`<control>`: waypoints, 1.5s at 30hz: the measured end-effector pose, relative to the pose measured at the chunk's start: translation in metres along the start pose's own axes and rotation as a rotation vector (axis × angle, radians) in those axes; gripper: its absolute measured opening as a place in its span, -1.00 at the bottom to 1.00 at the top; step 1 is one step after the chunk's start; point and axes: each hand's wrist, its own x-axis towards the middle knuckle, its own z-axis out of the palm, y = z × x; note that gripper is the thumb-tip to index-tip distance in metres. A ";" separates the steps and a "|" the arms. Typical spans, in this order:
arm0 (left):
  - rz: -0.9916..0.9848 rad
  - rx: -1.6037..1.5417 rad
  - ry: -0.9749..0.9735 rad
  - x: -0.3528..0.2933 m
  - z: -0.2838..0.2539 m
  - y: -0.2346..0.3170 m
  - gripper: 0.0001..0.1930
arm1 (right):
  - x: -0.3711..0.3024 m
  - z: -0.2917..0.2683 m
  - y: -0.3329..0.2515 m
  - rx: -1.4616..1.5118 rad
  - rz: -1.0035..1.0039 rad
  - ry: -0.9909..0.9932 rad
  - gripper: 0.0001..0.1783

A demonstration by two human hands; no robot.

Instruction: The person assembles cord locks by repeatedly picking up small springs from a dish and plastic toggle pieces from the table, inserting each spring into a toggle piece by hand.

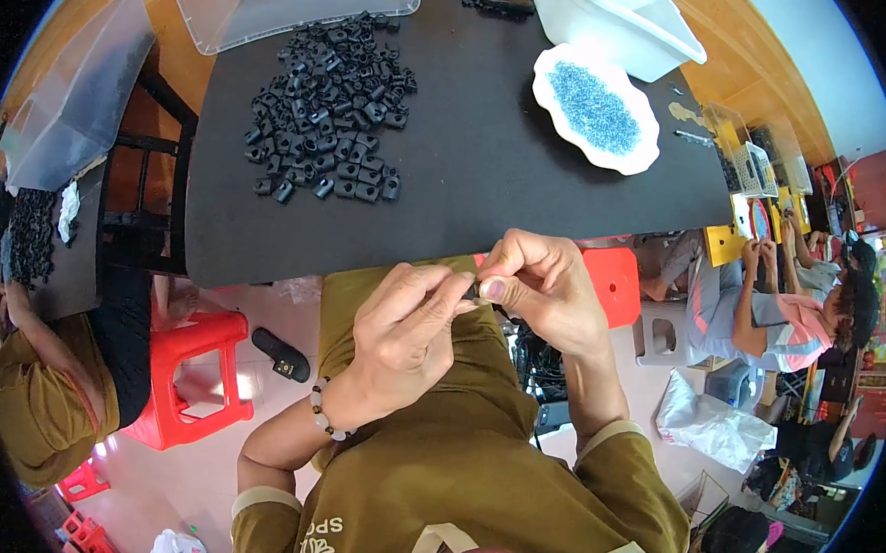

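My left hand (pixel 405 325) and my right hand (pixel 548 287) meet just off the table's near edge, above my lap. Thumbs and fingertips of both are closed around one small black plastic part (pixel 472 292), mostly hidden by the fingers. Beyond my left hand, a heap of similar black plastic parts (pixel 336 111), short and hollow-ended, lies on the dark table (pixel 470 148). At the table's right, a white scalloped dish (pixel 648 147) holds many tiny bluish, see-through pieces (pixel 594 106). Whether one of these is between my fingers cannot be made out.
Behind the dish stands a white tub (pixel 626 31); a clear plastic bin (pixel 286 13) is at the far left. Red stools (pixel 192 379) (pixel 613 285) and a black slipper (pixel 281 354) are on the floor. Co-workers sit at the left (pixel 51 386) and right (pixel 762 313).
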 end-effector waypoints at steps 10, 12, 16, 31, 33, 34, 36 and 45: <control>-0.167 -0.118 -0.034 0.007 -0.013 0.001 -0.67 | 0.007 -0.001 0.009 0.152 0.086 -0.011 -0.83; -0.174 -0.119 -0.045 0.006 -0.016 0.002 -0.67 | 0.006 0.001 0.009 0.174 0.071 -0.003 -0.81; -0.119 -0.120 -0.067 0.005 -0.017 0.001 -0.61 | 0.007 0.000 0.002 0.148 0.082 -0.036 -0.78; -0.190 -0.187 -0.043 0.006 -0.014 -0.002 -0.70 | 0.012 -0.002 -0.001 0.212 0.126 -0.094 -0.83; -0.226 -0.238 -0.003 0.004 -0.012 -0.005 -0.71 | 0.012 -0.001 -0.003 0.203 0.113 -0.066 -0.83; -0.240 -0.248 0.010 0.003 -0.010 -0.006 -0.70 | 0.011 0.000 -0.003 0.174 0.091 -0.056 -0.83; -0.252 -0.257 0.025 0.001 -0.009 -0.009 -0.69 | 0.011 0.001 -0.003 0.144 0.068 -0.047 -0.84; -0.277 -0.252 0.034 -0.001 -0.008 -0.016 -0.72 | 0.009 0.008 0.008 0.089 0.005 0.055 -0.83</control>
